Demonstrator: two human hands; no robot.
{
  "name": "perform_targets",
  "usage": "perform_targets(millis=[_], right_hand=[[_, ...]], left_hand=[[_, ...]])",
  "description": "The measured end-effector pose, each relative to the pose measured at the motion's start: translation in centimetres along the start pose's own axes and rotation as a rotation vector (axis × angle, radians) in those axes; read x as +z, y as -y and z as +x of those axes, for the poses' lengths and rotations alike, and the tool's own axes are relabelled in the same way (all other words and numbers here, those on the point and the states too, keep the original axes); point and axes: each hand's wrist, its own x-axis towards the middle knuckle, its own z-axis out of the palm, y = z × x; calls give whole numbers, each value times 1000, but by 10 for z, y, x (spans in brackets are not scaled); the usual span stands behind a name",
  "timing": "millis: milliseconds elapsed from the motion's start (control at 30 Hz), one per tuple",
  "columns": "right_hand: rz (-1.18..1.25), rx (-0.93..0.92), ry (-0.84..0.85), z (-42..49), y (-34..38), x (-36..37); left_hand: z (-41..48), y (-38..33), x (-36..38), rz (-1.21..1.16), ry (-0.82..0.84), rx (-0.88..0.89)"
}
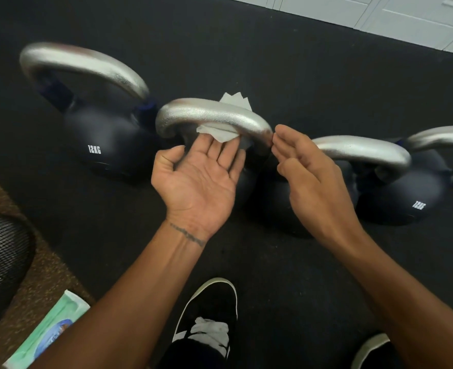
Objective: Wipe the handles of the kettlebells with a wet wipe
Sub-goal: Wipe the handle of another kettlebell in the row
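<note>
Black mat (246, 62) — silver handle (212, 113), white wipe (220, 133) draped

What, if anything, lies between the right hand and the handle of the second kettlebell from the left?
Nothing visible. The right hand has its fingertips at the bare right end of the handle. The wet wipe sits further left, pressed against the handle by the left hand.
</note>
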Motion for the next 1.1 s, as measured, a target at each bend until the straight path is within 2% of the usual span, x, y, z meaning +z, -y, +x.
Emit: perform_targets(millis=[300,433,500,600,667,733,800,867,967,1100], right_hand=[[-44,-15,-3,1,3,-1],[-145,-91,2,5,6,-4],[-334,-252,-58,9,11,-3],[-603,-618,-105,14,18,2],[-643,-835,-81,15,19,8],[-665,-950,-40,17,19,16],[-730,-925,8,22,20,21],[-815,-823,113,28,23,21],[-907,-717,234,41,32,16],[-913,-619,286,58,48,14]], left_hand=[[9,3,20,-79,-19,-1],[-22,4,18,44,-17,-17],[-33,3,20,115,-22,-16],[-40,-1,30,151,-25,-9],[-42,-3,38,161,16,-28],[-44,-6,42,178,62,-58],[-44,-9,44,208,86,-72],[-46,-11,43,270,72,-59],[-48,-11,36,380,-18,-26],[-49,-14,32,469,-143,40]])
